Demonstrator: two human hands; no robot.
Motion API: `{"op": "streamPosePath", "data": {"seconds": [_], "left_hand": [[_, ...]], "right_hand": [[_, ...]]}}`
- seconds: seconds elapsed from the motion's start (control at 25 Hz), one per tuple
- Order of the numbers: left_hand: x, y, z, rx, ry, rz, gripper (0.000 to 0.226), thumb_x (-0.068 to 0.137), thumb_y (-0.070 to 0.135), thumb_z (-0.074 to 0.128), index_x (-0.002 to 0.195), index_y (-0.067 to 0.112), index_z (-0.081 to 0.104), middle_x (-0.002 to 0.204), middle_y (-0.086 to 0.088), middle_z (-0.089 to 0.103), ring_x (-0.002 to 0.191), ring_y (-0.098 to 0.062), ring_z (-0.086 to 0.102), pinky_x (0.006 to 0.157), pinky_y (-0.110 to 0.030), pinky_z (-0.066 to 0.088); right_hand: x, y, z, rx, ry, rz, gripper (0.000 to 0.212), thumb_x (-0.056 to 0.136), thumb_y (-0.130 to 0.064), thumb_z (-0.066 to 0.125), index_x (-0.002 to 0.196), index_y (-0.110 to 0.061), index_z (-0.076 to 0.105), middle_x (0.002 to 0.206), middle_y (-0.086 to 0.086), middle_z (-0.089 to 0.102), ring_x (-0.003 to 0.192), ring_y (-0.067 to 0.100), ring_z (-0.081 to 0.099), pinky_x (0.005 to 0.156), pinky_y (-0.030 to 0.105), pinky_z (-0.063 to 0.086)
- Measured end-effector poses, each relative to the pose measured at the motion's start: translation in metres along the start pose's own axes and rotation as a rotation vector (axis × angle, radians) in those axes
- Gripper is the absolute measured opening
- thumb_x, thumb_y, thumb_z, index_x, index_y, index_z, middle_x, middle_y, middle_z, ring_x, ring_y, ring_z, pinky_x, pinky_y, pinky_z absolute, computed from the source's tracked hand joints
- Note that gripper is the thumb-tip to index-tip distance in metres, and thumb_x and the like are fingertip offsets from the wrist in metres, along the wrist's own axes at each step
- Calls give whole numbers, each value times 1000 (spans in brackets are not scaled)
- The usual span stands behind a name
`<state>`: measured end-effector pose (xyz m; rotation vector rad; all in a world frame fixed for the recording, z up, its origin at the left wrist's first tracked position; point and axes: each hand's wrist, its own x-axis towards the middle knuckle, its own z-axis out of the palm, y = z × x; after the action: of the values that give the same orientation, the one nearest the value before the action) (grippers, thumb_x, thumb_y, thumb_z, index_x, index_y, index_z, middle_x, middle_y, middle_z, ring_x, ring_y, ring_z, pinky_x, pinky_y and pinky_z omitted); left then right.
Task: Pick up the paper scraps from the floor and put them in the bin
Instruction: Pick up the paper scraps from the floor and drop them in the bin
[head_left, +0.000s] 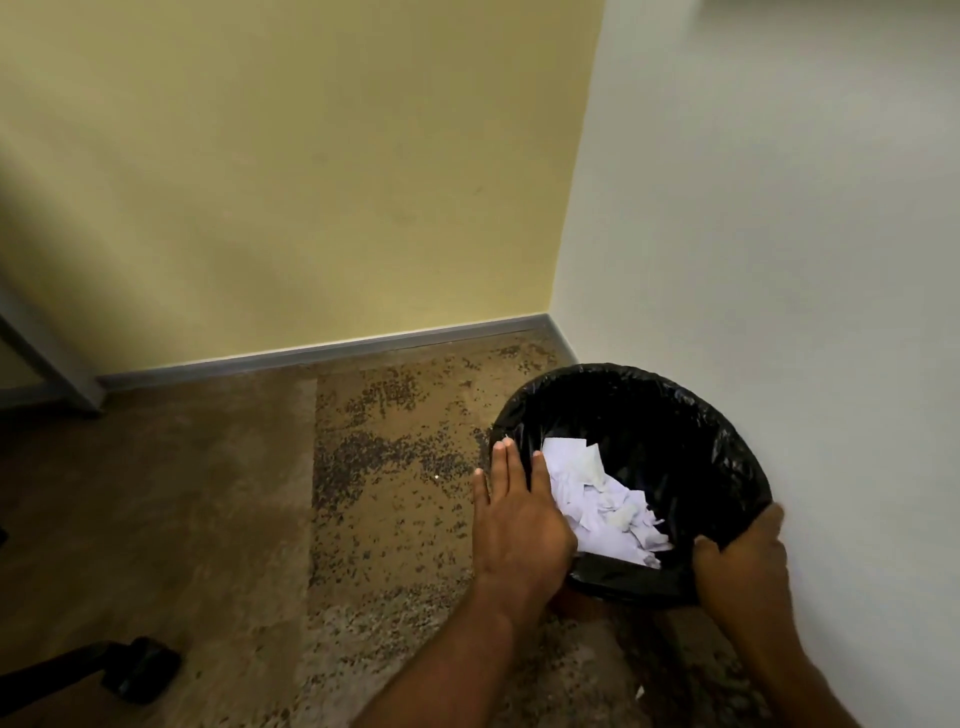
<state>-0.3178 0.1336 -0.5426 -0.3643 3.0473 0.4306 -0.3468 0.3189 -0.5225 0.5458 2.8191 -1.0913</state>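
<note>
A round bin (675, 415) lined with a black bag stands in the corner by the white wall. A heap of white paper scraps (602, 504) lies inside it. My left hand (514, 514) rests flat against the bin's left rim, fingers straight and together, with nothing in it. My right hand (743, 566) grips the bin's near right rim, fingers curled over the black bag. One small white scrap (640, 691) lies on the floor just in front of the bin, between my forearms.
The speckled brown floor (395, 467) runs to a grey skirting board (322, 351) under the yellow wall. A black chair-base leg with a castor (140, 670) sits at the lower left. A grey frame (47, 358) stands at the far left.
</note>
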Motion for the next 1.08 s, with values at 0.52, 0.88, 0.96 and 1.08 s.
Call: {"op": "streamPosePath", "data": {"seconds": [0.52, 0.88, 0.96, 1.08], "left_hand": [[-15, -17, 0, -271, 117, 80, 62, 102, 50, 27, 155, 23, 10, 164, -8, -10, 149, -26, -17, 116, -59, -12], [-203, -143, 138, -115, -296, -350, 67, 93, 17, 48, 153, 26, 19, 162, -8, 8, 143, -31, 22, 113, -41, 34], [-218, -141, 151, -127, -376, -327, 49, 97, 21, 42, 145, 21, 33, 155, -9, 25, 135, -31, 35, 105, -41, 42], [-227, -143, 159, -215, -307, -378, 33, 100, 31, 38, 128, 19, 52, 131, -5, 57, 113, -22, 59, 94, -30, 49]], "right_hand": [[2, 12, 10, 108, 185, -118, 72, 92, -33, 53, 145, -4, 16, 143, 33, 28, 128, 50, 35, 106, 54, 32], [-177, 108, 147, -28, -175, -937, 44, 89, -31, 52, 128, -11, 48, 138, 17, 44, 117, 25, 53, 93, 27, 49], [-188, 132, 185, -172, -454, -862, 45, 93, -29, 50, 137, -20, 44, 148, 6, 36, 118, 21, 56, 90, 27, 50], [-190, 143, 202, -269, -610, -783, 49, 97, -27, 44, 145, -25, 33, 153, -2, 28, 131, 14, 41, 105, 21, 34]]}}
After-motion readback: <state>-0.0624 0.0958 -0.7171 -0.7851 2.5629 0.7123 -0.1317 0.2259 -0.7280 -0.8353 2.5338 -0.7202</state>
